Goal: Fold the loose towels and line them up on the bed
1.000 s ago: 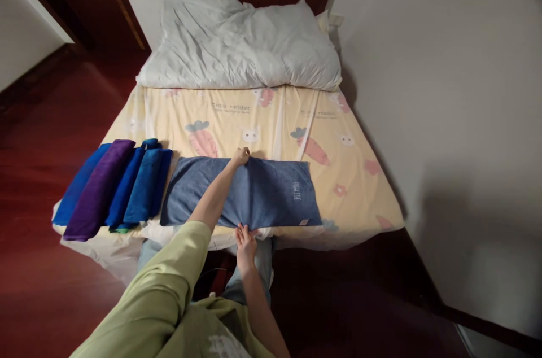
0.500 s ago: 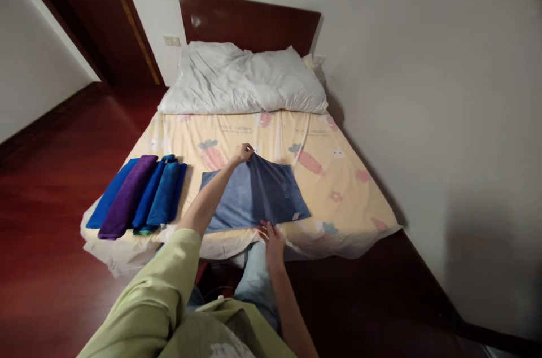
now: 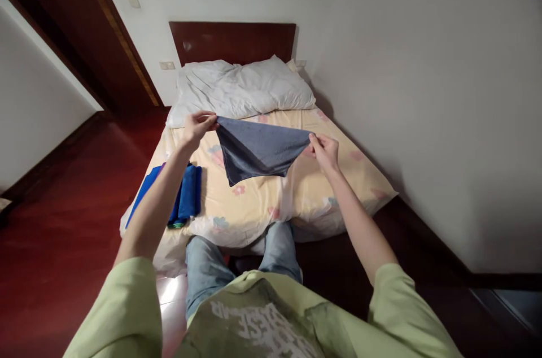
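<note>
A grey-blue towel (image 3: pixel 262 146) hangs stretched in the air above the bed, its upper edge taut between my hands. My left hand (image 3: pixel 199 125) pinches the upper left corner. At the upper right corner, my right hand (image 3: pixel 324 149) is closed on the cloth. The lower part droops freely, with its bottom edge over the bedsheet. Several rolled or folded blue towels (image 3: pixel 189 191) lie at the left front of the bed, partly hidden behind my left forearm; a bit of purple shows among them.
The bed (image 3: pixel 249 222) has a yellow sheet with carrot and flower prints. A white quilt (image 3: pixel 241 90) is bunched below the dark wooden headboard (image 3: pixel 232 42). A wall runs along the right, and reddish wooden floor (image 3: pixel 76 194) lies to the left.
The grey-blue towel was spread on the bed and is now lifted off it. My right hand has risen from the near edge and gripped a corner; my left hand has moved left and up.
</note>
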Demonstrator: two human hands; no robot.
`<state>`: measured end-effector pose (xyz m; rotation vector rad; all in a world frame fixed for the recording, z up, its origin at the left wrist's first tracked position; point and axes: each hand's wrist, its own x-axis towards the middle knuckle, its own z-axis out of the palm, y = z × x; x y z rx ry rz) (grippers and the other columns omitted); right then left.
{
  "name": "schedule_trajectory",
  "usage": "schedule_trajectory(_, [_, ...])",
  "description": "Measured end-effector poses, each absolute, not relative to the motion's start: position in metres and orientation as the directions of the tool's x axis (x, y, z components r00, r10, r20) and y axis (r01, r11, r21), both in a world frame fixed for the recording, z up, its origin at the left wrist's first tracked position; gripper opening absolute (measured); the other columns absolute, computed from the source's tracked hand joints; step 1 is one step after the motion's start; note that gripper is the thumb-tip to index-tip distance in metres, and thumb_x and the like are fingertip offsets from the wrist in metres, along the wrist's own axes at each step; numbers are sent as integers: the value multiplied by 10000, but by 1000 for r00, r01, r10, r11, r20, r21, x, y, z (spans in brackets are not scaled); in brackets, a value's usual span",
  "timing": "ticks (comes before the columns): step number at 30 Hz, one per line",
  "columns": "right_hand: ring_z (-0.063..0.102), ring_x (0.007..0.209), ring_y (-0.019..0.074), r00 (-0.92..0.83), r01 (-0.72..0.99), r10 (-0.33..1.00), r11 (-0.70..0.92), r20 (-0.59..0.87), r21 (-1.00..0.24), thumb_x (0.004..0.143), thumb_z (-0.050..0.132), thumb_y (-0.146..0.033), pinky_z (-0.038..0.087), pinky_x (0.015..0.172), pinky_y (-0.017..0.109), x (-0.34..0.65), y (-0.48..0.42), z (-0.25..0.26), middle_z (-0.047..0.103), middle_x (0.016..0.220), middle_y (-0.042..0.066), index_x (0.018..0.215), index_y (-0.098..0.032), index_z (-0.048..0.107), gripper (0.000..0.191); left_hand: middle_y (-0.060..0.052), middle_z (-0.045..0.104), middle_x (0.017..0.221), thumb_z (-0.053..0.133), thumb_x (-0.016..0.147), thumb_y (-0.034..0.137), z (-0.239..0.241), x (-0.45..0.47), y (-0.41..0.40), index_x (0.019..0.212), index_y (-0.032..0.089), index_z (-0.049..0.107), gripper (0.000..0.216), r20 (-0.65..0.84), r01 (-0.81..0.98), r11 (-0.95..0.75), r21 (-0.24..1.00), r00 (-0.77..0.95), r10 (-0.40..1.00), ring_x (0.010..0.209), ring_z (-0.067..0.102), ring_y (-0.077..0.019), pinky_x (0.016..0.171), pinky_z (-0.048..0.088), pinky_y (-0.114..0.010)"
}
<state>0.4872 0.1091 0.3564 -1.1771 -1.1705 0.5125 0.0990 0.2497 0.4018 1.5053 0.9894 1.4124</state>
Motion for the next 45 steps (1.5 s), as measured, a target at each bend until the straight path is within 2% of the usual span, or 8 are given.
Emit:
schedule_trajectory(11, [572,416,70,249,96,933,243,260,-965,749,836,-676,481,427,159,431,87,409,653,551,-13,700,-171,630,547,-59,717,748,898,742,468,411,10,159,917,116,743,422,365,110,-359,927,-42,930,742,751,-222,742,661,-369])
schedule_trajectory(19, [669,493,114,163,-42,985,-45,-52,-998,712,936,-515,545,476,183,442,17,403,716,619,27,728,-157,666,449,-88,752,780,954,624,475,399,-6,79,886,119,791,471,126,114,-129,985,36,991,763,763,-240,714,667,-341])
schedule_trajectory(24, [713,544,141,143,-65,974,-166,-174,-984,779,911,-418,579,515,201,451,11,392,767,703,78,775,-142,697,349,-87,756,768,971,591,453,379,-1,76,830,144,797,427,-39,96,34,995,50,998,795,773,-254,732,676,-339])
schedule_trajectory(30, [734,591,141,213,-97,946,-227,-243,-969,910,784,-263,587,569,197,440,75,365,763,681,61,847,-147,671,174,-111,767,828,996,557,338,351,26,124,830,105,786,416,-31,-37,31,999,-11,999,811,774,-247,834,675,-376])
schedule_trajectory(35, [711,584,102,296,-123,949,-75,-109,-990,944,749,-304,581,610,166,419,150,377,741,650,23,797,-172,617,238,-84,741,768,978,587,304,369,48,187,857,77,759,415,155,-73,-167,983,-144,977,823,764,-248,873,660,-407])
schedule_trajectory(40, [715,612,99,315,40,911,268,266,-963,887,775,-520,568,595,167,417,175,410,758,731,17,808,-185,622,376,-91,763,867,894,721,422,399,48,226,964,96,761,428,436,3,-451,892,-262,861,880,763,-235,904,647,-397])
schedule_trajectory(42, [726,642,103,303,96,879,357,369,-929,846,767,-617,560,588,168,423,168,406,771,801,33,821,-186,634,451,-88,773,916,848,765,455,393,43,224,997,115,767,419,514,71,-517,853,-286,809,914,763,-229,905,641,-377])
schedule_trajectory(45, [715,635,106,284,104,895,327,343,-939,758,789,-689,540,556,172,433,151,365,774,834,44,835,-180,655,532,-84,779,930,779,820,482,347,35,199,1004,130,778,397,540,198,-503,841,-298,787,919,761,-216,889,628,-335])
